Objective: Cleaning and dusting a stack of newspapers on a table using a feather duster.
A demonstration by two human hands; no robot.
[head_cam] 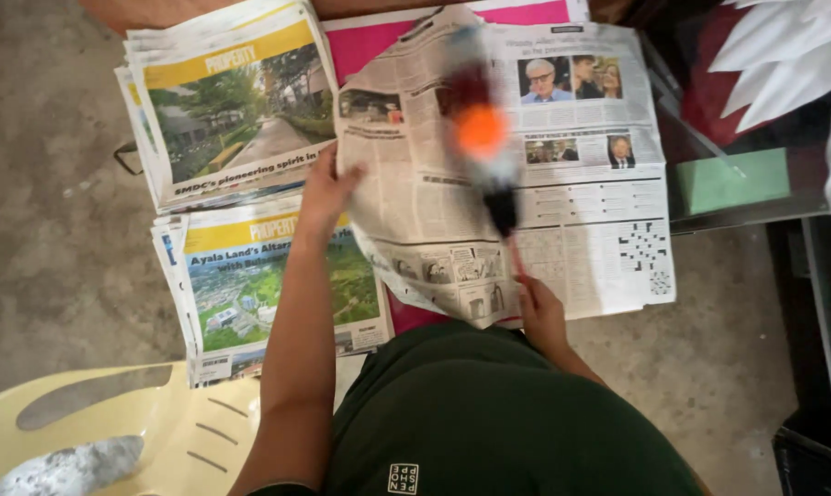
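Stacked newspapers (250,211) lie left, untouched | left hand (326,188) spread flat, pinning open sheet (562,174) at its left edge | right hand (539,312) closed round brush (484,147), blurred over sheet | step judged: brushing mid-stroke | next calls for steady hold-down.

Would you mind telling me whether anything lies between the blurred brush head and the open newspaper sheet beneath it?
Nothing visible does. The right hand holds the brush over the open newspaper sheet, while the left hand presses the sheet's left edge, clear of the brush head.
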